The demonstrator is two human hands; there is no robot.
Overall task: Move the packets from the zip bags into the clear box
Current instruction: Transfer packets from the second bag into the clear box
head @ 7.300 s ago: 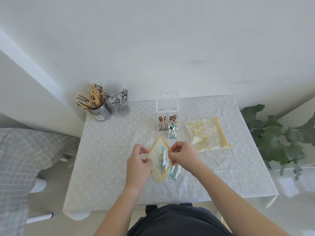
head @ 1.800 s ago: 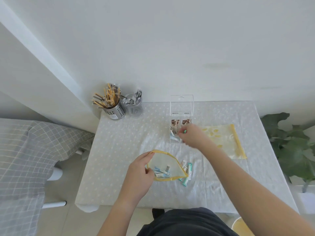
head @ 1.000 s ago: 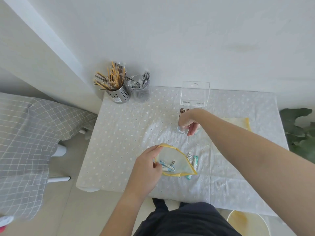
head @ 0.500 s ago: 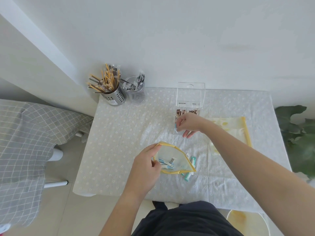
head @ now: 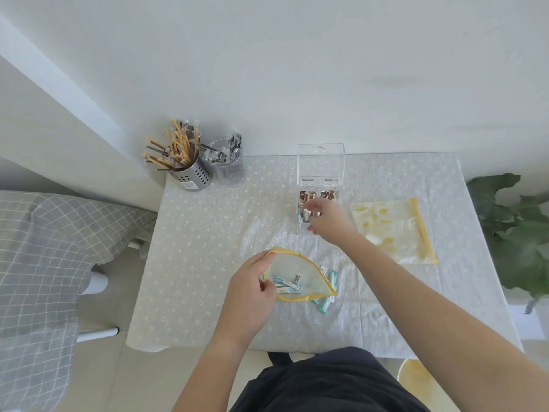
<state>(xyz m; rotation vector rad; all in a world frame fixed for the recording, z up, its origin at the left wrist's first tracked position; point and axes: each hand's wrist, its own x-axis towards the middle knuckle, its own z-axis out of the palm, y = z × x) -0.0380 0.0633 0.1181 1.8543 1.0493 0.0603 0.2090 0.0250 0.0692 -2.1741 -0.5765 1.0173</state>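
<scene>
left hand [head: 250, 294] pinches the yellow rim of the near zip bag [head: 306, 273], thumb on the inside and fingers curled on the outside, and the mouth gapes wide toward the box. blue-and-white packets [head: 285, 285] lie inside the bag by the thumb, and a few teal packets [head: 326, 295] lie on the tablecloth [head: 202, 263] just beside its right corner. right hand [head: 325, 219] is stretched over the front part of the clear box [head: 300, 222], fingertips down among the packets there. it's blurred, so i can't tell whether it pinches one or is spread. the box lid [head: 320, 163] stands upright and brown packets [head: 316, 194] sit in the back compartment. the second zip bag [head: 393, 230] lies flat to the right of the box. a metal utensil holder [head: 191, 175] and a clear cup [head: 230, 171] stand at the far left corner.
</scene>
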